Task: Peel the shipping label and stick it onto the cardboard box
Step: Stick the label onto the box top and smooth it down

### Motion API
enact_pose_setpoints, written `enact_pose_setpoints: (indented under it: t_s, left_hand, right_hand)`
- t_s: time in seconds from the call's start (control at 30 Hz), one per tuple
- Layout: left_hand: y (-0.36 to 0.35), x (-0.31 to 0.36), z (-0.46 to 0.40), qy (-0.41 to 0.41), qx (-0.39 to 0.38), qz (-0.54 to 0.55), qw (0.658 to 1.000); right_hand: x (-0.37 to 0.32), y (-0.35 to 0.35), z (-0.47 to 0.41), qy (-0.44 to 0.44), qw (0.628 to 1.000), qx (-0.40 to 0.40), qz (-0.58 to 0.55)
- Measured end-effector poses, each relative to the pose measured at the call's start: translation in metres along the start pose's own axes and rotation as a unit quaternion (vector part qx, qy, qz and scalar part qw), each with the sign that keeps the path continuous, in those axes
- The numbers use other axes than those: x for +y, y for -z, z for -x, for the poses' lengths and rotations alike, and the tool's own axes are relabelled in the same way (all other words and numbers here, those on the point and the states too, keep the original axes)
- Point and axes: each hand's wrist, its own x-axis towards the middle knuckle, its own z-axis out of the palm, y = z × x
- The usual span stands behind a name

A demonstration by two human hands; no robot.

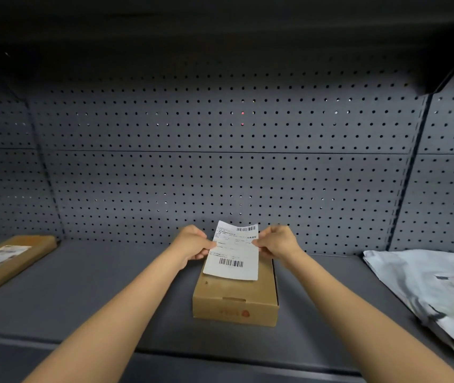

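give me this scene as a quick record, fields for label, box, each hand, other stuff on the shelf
label: shipping label, white with barcodes, held over the far end of the box, not visibly stuck
box: cardboard box, closed, on the grey shelf
left hand: left hand pinches the label's left edge
right hand: right hand pinches the label's right edge
other: flat labelled carton at far left; white poly mailers at right; pegboard behind
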Motion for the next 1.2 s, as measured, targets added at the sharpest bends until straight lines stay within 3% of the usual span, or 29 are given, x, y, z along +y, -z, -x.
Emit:
enact_pose_setpoints:
  t_s: [0.5,0.97,1.2]
  left_hand:
    - [-0.008,-0.003,-0.013,0.009,-0.099,-0.11,0.989]
    - [-0.019,-0.006,-0.02,-0.036,-0.063,-0.248,0.966]
    - [-0.013,-0.013,-0.023,-0.055,-0.059,-0.262,0.962]
  right_hand:
    - [0.014,-0.007,0.001,0.032,0.986,0.076,0.144]
    - [0.012,-0.018,0.003,0.052,0.955,0.072,0.283]
    - [0.022,-0.009,0.004,0.026,0.967,0.057,0.247]
